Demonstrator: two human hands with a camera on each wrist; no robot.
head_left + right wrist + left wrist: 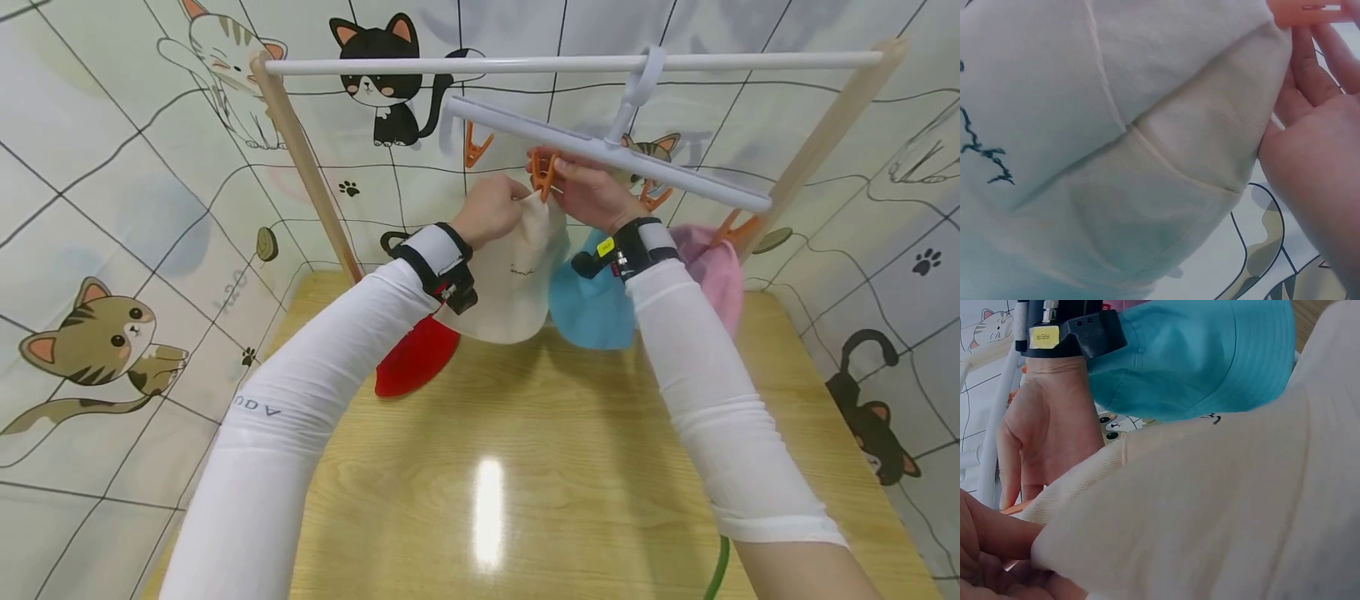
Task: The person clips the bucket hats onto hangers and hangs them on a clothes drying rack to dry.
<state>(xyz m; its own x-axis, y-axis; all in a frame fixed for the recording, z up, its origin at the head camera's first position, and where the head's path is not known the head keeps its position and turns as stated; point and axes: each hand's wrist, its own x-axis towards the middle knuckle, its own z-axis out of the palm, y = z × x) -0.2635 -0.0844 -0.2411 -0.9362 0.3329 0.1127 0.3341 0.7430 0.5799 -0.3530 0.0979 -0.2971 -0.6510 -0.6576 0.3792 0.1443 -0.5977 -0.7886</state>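
A cream bucket hat [517, 283] with dark stitched lettering hangs beneath a white hanger [690, 173]. My left hand [491, 210] pinches the hat's edge between thumb and fingers, as the left wrist view also shows. On an orange clip [543, 177], the thumb and fingers of my right hand [592, 193] are closed; the clip's tip meets the hat's upper corner, seen in the right wrist view too. Beside it hangs a blue bucket hat [596, 312], partly behind my right wrist. A pink hat [720, 275] hangs from the orange clip [735, 227] at the hanger's right end.
The hanger tilts down to the right, hooked on a white rod [465, 67] between wooden posts [303, 158]. Another orange clip [474, 148] dangles at its left. Something red [416, 358] lies on the wooden table [480, 433] below my left forearm. Cat-patterned walls [187, 208] stand close around.
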